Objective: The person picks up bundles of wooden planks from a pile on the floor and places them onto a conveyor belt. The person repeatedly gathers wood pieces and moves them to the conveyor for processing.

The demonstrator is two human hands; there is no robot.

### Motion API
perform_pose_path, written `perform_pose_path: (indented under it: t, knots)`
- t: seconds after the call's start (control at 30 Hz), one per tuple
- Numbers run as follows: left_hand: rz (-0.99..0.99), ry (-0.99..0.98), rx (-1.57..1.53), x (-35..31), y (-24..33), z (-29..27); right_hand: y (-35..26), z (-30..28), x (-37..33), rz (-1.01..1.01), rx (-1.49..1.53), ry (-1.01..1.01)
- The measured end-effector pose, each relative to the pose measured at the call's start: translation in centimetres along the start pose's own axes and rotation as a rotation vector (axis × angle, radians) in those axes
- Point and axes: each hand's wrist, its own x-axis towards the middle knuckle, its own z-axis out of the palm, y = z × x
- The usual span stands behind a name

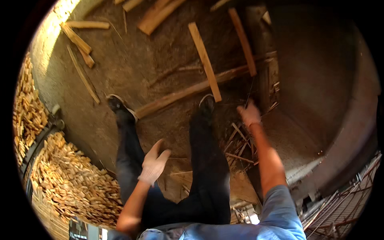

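My left hand [155, 162], in a pale glove, hangs in the air above my left thigh. Its thumb and fingers are spread, with nothing between them. Farther forward on the right, my gloved right hand [251, 114] is slightly blurred, its fingers curled. A thin dark rod [251, 89] seems to rise from those fingers; its lower end is hidden. Beyond that hand lies a narrow reddish board [243, 42]. To its left, a lighter board [205, 60] rests across a long wooden beam [180, 96] on the ground.
Thin wood scraps [240, 142] lie beside my right forearm. A large heap of short wood pieces [76, 180] fills the lower left. Loose boards [160, 16] and sticks [83, 74] are scattered ahead. My shoes [120, 107] stand near the beam. A curved metal surface [316, 80] bounds the right.
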Motion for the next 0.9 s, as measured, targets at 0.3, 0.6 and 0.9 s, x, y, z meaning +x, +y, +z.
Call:
perform_pose_path:
  t: [0.3,0.6,0.9]
  knots:
    - [-0.024,-0.282,-0.31,27.9,6.5,20.7,2.6,-2.6,24.7,-0.001,-0.014,0.425]
    - [0.095,-0.234,-0.749,34.7,6.0,25.3,0.9,10.6,12.4,-0.139,-0.018,-0.027]
    - [-0.105,-0.339,-0.783,20.7,2.7,14.1,-4.4,11.3,-4.0,-0.335,0.125,-0.497]
